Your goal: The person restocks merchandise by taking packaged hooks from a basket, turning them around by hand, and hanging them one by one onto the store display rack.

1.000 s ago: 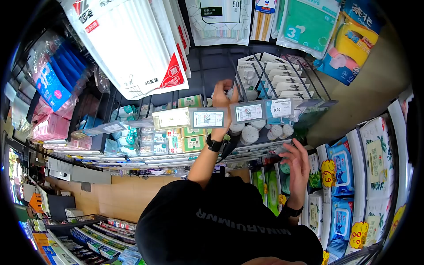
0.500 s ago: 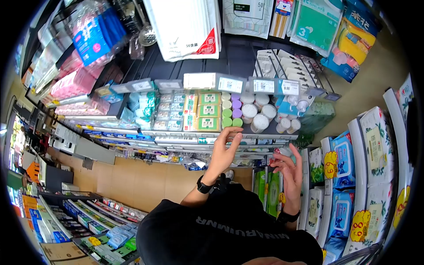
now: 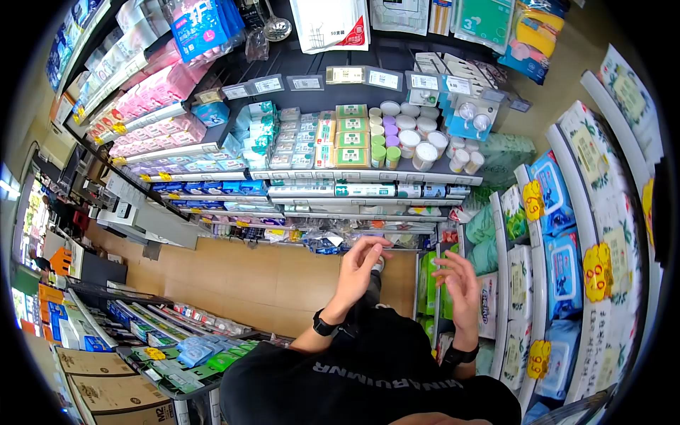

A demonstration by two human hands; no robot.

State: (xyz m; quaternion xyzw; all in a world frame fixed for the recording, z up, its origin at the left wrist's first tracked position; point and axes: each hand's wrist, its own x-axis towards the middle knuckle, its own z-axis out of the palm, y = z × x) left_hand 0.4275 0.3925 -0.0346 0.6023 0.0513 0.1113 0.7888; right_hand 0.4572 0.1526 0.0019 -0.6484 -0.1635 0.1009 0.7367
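My left hand [image 3: 360,269] is held over the aisle floor, its fingers loosely bent and nothing visible in them. A dark watch [image 3: 324,324] is strapped around that wrist. To its right, my right hand [image 3: 462,289] is raised with fingers apart and slightly curled, also without an object. Green packs [image 3: 427,283] on a low shelf lie just beyond and between the hands. Neither hand visibly touches the goods. Ahead on the shelf are white-lidded tubs [image 3: 425,154], small green-lidded containers [image 3: 385,156] and boxes with green-and-yellow labels [image 3: 351,140].
Blue wipes packs [image 3: 563,269] fill the shelf close on my right. Hanging packets, including a white one [image 3: 330,25], are above the front shelf. Pink packs [image 3: 159,85] line the left. Tan floor [image 3: 262,280] runs along the aisle, with cardboard boxes [image 3: 113,379] at lower left.
The view has shifted, so the front shelf sits higher and more lower shelving and floor show. Both hands stay raised and are now farther below the tubs in the picture.
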